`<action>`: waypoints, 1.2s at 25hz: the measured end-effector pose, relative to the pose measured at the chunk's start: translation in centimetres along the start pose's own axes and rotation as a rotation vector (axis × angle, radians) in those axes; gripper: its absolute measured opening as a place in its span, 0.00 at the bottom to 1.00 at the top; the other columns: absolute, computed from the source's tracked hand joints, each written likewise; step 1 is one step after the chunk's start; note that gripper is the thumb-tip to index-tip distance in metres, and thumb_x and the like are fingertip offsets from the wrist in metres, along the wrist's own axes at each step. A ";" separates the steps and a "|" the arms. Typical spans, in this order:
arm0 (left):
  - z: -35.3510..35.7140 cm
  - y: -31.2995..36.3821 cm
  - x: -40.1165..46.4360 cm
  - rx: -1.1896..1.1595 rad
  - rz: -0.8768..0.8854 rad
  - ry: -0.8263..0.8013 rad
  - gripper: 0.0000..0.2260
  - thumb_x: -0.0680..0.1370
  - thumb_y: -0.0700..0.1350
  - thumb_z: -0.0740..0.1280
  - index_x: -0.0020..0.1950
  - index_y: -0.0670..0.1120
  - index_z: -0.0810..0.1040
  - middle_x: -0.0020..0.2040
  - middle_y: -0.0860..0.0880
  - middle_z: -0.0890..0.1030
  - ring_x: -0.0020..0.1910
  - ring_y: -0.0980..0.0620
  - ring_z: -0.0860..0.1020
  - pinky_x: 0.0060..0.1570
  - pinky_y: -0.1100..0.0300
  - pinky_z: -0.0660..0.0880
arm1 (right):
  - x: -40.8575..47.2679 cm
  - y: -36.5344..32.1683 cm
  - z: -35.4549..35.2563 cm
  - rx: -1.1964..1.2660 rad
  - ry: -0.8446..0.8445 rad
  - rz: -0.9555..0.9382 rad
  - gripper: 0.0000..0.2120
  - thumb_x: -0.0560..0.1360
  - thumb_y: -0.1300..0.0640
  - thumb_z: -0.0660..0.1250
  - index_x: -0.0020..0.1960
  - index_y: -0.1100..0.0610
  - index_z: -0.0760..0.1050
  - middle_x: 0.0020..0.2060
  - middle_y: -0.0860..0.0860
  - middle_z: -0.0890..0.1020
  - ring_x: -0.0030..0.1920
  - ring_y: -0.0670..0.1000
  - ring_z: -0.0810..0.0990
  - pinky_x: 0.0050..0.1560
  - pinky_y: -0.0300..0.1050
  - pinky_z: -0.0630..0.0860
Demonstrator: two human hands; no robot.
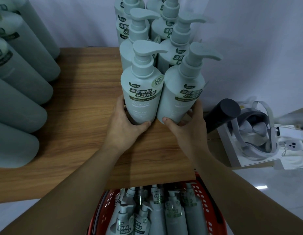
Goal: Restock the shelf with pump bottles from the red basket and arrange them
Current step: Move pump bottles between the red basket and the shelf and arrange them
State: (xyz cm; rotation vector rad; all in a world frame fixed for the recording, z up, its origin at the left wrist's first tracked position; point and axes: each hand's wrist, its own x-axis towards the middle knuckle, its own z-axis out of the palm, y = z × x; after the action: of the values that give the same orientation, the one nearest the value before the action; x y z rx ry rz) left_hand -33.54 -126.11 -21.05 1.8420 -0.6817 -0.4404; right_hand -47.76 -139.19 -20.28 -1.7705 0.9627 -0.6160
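Observation:
Two pale green pump bottles stand upright side by side at the front of a double row on the wooden shelf [76,102]. My left hand [125,126] grips the base of the left bottle [141,92]. My right hand [188,128] grips the base of the right bottle [179,97]. Behind them stand several more of the same bottles [139,39] in two lines running to the wall. Below the shelf's front edge, the red basket [208,207] holds several pump bottles [166,212] lying on their backs.
Another row of the same green bottles [20,92] fills the shelf's left side. To the right, on a lower surface, are a dark cylinder [222,114] and a white box holding a grey headset [256,141]. A white wall backs the shelf.

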 end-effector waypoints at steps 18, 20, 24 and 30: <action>0.4 0.6 -0.8 -0.049 0.032 0.055 0.44 0.65 0.49 0.82 0.75 0.54 0.63 0.69 0.58 0.72 0.69 0.59 0.70 0.68 0.52 0.72 | -0.3 0.0 -0.3 0.075 -0.028 -0.028 0.42 0.65 0.47 0.80 0.73 0.38 0.63 0.58 0.25 0.75 0.60 0.36 0.78 0.52 0.28 0.77; 0.2 0.8 -0.6 -0.061 0.033 0.072 0.40 0.64 0.50 0.82 0.70 0.58 0.66 0.65 0.63 0.74 0.65 0.64 0.72 0.65 0.56 0.74 | -0.2 -0.1 -0.4 0.084 -0.026 -0.034 0.39 0.66 0.49 0.80 0.72 0.40 0.64 0.57 0.24 0.75 0.59 0.35 0.78 0.51 0.26 0.76; 0.0 0.8 -0.5 -0.078 0.017 0.083 0.39 0.61 0.52 0.83 0.65 0.66 0.65 0.61 0.68 0.75 0.62 0.67 0.73 0.61 0.61 0.76 | -0.3 -0.3 -0.1 0.081 0.001 -0.032 0.39 0.67 0.50 0.80 0.72 0.39 0.64 0.54 0.22 0.75 0.58 0.36 0.79 0.53 0.34 0.79; -0.4 0.8 -1.0 -0.056 0.008 0.009 0.41 0.66 0.48 0.82 0.72 0.58 0.63 0.66 0.65 0.72 0.65 0.68 0.71 0.62 0.70 0.71 | -0.6 -0.3 -0.6 0.140 -0.059 0.000 0.45 0.67 0.53 0.81 0.76 0.42 0.60 0.58 0.24 0.75 0.61 0.33 0.77 0.51 0.29 0.78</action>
State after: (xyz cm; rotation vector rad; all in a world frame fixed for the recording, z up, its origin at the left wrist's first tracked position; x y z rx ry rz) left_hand -34.25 -125.41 -20.18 1.7873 -0.6642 -0.4412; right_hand -48.46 -138.91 -19.75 -1.6556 0.8581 -0.6133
